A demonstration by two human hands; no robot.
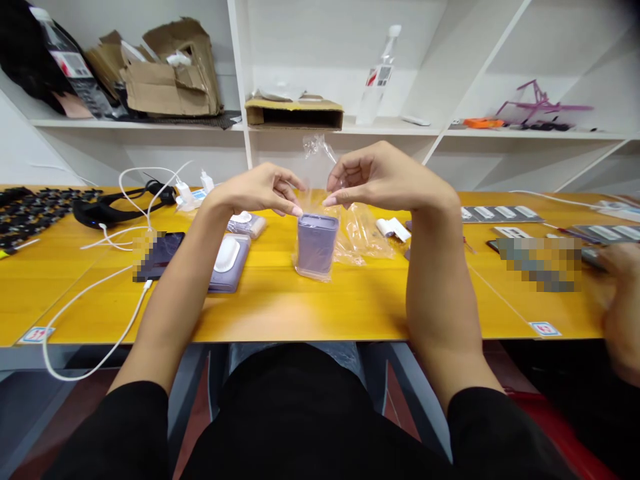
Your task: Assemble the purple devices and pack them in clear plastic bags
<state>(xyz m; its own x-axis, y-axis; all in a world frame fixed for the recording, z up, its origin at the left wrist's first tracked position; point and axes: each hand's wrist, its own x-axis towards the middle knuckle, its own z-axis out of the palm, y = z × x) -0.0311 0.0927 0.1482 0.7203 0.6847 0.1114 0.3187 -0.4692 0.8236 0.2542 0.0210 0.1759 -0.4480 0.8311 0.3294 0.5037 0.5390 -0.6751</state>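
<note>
A purple box-shaped case [317, 243] stands upright on the table inside a transparent plastic bag [314, 157]. My left hand [267, 189] is at the bag's upper left, thumb and fingers closed on its film. On the other side, my right hand [367, 175] pinches the film at the upper right, just above the case. Behind the case lies another crumpled transparent bag [365, 233]. Left of it, partly behind my left forearm, a purple case [235, 270] lies flat with a white oval piece [227, 254] on top. A similar wrapped one [253, 227] lies behind it.
White cables, a phone [167, 257] and black glasses-like headgear [113, 207] lie left on the table [300, 317]. Small white pieces [393, 229] sit near my right wrist. At far right, a co-worker's blurred hand [623, 287] is beside a dark device. Shelves behind hold bottles and cardboard boxes.
</note>
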